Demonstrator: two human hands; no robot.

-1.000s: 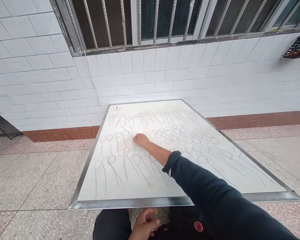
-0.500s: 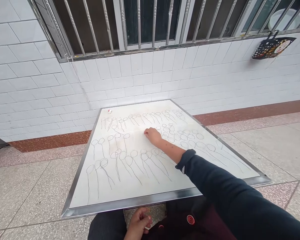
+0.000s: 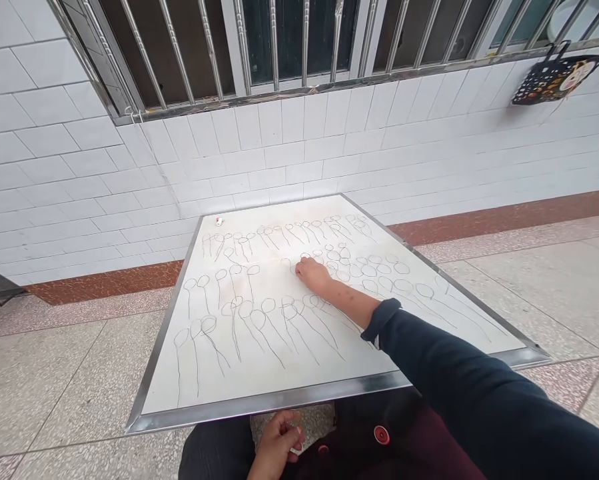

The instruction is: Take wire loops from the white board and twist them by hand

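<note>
A white board with a metal rim [image 3: 279, 400] lies before me, covered with rows of thin dark circles, many with long tails like balloons on strings; they look drawn. My right hand [image 3: 312, 275] rests on the middle of the board, fingers pinched together among the circles. What it holds, if anything, is hidden. Just left of its fingertips shows a faint circle [image 3: 286, 265]. Below the board's near edge, my left hand [image 3: 278, 441] is curled over my lap, thumb against the fingers; a small pale bit shows there, too small to name.
A small white and red object [image 3: 220, 221] lies at the board's far left corner. Behind stands a white tiled wall [image 3: 279, 147] with a barred window [image 3: 304, 47]. A dark patterned bag [image 3: 556, 80] hangs at the right. Speckled tiles [image 3: 69, 380] cover the floor.
My right hand has shifted slightly to the right, and the faint circle left of its fingertips now shows. My left hand stays curled in the same place. The view has tilted a little.
</note>
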